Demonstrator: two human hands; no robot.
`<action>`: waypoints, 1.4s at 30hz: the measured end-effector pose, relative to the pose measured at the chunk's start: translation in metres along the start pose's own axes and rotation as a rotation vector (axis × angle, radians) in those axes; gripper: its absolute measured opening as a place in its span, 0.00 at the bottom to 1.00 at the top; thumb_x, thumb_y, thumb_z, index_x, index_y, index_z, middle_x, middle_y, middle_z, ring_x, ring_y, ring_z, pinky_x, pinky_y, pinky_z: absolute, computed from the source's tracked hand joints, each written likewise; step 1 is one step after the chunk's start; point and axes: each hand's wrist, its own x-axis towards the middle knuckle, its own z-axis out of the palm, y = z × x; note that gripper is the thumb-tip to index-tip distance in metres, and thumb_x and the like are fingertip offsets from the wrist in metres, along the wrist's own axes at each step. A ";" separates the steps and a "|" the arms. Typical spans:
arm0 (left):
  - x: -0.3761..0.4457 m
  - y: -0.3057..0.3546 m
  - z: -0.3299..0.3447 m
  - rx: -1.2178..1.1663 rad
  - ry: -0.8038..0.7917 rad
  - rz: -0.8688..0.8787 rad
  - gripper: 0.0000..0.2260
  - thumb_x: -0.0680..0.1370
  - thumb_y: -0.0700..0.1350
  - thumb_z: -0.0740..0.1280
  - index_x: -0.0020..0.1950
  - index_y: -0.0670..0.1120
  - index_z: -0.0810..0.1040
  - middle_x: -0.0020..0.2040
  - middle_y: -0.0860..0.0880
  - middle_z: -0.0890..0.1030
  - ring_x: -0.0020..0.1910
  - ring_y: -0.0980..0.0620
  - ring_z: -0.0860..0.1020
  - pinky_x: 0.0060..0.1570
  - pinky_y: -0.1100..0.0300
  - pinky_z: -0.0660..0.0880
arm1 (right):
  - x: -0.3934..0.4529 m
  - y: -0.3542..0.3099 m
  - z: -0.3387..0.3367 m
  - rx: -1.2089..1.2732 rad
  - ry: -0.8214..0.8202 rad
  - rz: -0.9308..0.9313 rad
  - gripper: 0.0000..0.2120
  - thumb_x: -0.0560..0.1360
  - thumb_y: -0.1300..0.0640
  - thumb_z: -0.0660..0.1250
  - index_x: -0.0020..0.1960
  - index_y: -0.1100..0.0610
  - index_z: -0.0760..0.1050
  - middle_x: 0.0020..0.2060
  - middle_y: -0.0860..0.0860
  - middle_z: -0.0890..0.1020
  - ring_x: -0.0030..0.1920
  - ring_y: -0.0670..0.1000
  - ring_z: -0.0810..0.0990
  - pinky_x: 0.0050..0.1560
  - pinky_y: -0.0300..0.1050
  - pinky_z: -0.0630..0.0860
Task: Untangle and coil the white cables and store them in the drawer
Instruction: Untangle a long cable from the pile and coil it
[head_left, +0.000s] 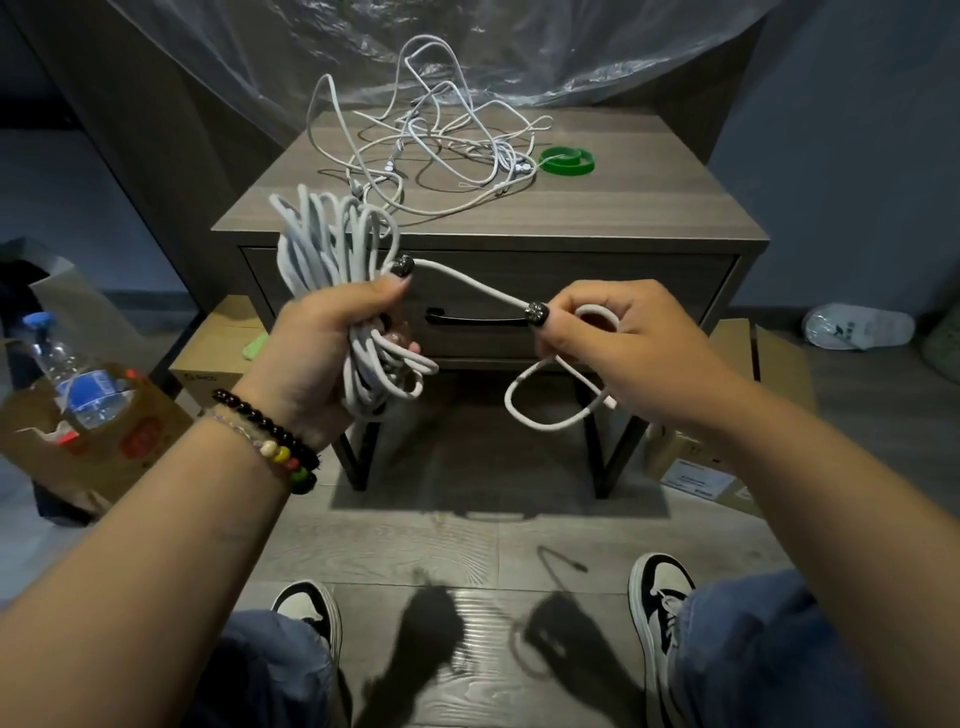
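Two black-and-white sneakers (658, 613) stand on the grey wood floor. Above them, the left hand (332, 353) clenches a bundled coil of thick white cable (332, 244); its free end runs to the right hand (618, 343), which pinches it. More tangled thin white cables (441, 150) lie atop the grey wooden nightstand (597, 208), whose drawer (623, 291) is closed.

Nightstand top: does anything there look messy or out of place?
Yes. A tangle of white cables sprawls loosely over the nightstand, with loops rising above it, beside a green band. The drawer is closed.
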 end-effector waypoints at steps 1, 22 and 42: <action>0.000 -0.002 0.001 -0.007 0.031 0.002 0.11 0.75 0.42 0.65 0.31 0.47 0.73 0.25 0.52 0.69 0.23 0.57 0.69 0.29 0.64 0.73 | 0.001 -0.001 0.000 0.040 0.010 -0.001 0.12 0.78 0.60 0.64 0.38 0.58 0.80 0.34 0.50 0.81 0.36 0.41 0.77 0.41 0.34 0.73; -0.014 -0.019 0.025 0.228 0.024 0.102 0.12 0.67 0.42 0.72 0.49 0.42 0.78 0.30 0.53 0.76 0.28 0.57 0.75 0.30 0.64 0.74 | 0.020 0.017 0.015 -0.214 0.410 -0.052 0.07 0.76 0.58 0.67 0.45 0.53 0.84 0.36 0.46 0.84 0.35 0.45 0.80 0.35 0.39 0.76; -0.006 -0.035 0.027 0.211 0.176 -0.082 0.17 0.68 0.51 0.73 0.51 0.42 0.81 0.39 0.46 0.82 0.35 0.51 0.80 0.30 0.62 0.75 | 0.002 0.011 0.026 -0.875 0.122 -0.699 0.05 0.74 0.63 0.66 0.45 0.59 0.81 0.30 0.51 0.73 0.26 0.55 0.71 0.27 0.44 0.63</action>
